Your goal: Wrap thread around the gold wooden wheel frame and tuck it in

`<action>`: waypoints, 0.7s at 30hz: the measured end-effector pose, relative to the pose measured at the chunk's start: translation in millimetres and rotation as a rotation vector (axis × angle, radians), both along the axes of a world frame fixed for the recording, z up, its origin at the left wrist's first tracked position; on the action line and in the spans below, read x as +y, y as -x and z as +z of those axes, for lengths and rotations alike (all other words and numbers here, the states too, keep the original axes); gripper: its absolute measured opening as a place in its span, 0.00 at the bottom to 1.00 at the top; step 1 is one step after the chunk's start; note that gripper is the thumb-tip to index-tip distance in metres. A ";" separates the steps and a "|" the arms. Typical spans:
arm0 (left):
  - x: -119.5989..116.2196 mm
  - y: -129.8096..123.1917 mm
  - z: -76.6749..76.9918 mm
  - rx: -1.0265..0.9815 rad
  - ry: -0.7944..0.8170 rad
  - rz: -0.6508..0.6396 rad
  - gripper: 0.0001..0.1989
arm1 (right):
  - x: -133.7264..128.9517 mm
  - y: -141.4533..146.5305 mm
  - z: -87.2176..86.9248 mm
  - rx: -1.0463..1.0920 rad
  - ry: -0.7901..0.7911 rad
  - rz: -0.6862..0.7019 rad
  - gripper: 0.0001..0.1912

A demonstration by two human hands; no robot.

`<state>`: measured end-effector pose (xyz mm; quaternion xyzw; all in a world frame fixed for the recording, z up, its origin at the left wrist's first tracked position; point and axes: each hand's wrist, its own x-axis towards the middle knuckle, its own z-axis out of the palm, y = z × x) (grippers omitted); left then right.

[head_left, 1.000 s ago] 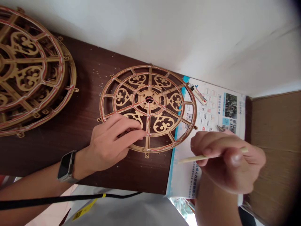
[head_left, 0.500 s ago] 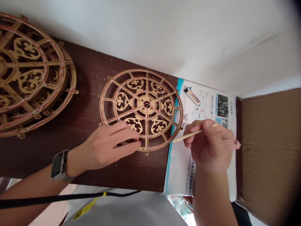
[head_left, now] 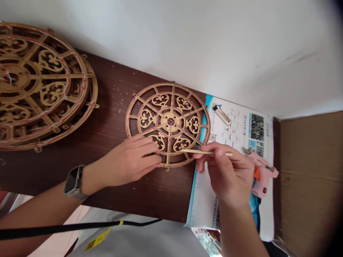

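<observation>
A gold openwork round frame (head_left: 175, 122), shaped like a wheel with scrolled ornaments, lies flat on the dark table. Red and white wires run along its rings and spokes. My left hand (head_left: 139, 159) is at the lower left of its rim with the fingers curled down on it; the fingertips are partly hidden. In my right hand (head_left: 227, 169) a thin wooden stick (head_left: 189, 151) is pinched between thumb and fingers. Its tip points left, over the lower right part of the frame. Whether the tip touches the frame I cannot tell.
More gold frames (head_left: 77, 76) are stacked at the left. A printed sheet (head_left: 203, 200) covers the table's right end, bearing a lighter (head_left: 223, 115) and a pink glue gun (head_left: 261, 184). Cardboard (head_left: 311, 171) stands at the right, a white wall (head_left: 187, 43) behind. A black strap (head_left: 66, 227) crosses below.
My right hand has moved left, bringing the stick from beside the frame to over its lower right part. The glue gun shows more now. The view has shifted slightly left.
</observation>
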<state>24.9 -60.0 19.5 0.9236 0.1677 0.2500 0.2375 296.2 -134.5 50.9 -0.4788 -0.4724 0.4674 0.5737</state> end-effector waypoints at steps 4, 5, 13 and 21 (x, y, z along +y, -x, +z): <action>-8.0 -6.7 8.1 -0.212 0.257 0.089 0.19 | -1.7 5.7 5.5 -0.052 -0.085 0.123 0.12; -10.6 -8.8 10.1 -0.247 0.318 0.081 0.21 | -1.8 7.9 6.9 -0.077 -0.106 0.160 0.12; -19.1 -14.8 17.5 -0.285 0.357 0.107 0.04 | -0.4 17.1 11.8 -0.231 -0.181 0.242 0.12; -18.5 -15.3 17.8 -0.315 0.368 0.168 0.12 | -3.6 12.2 8.7 -0.438 -0.359 0.152 0.22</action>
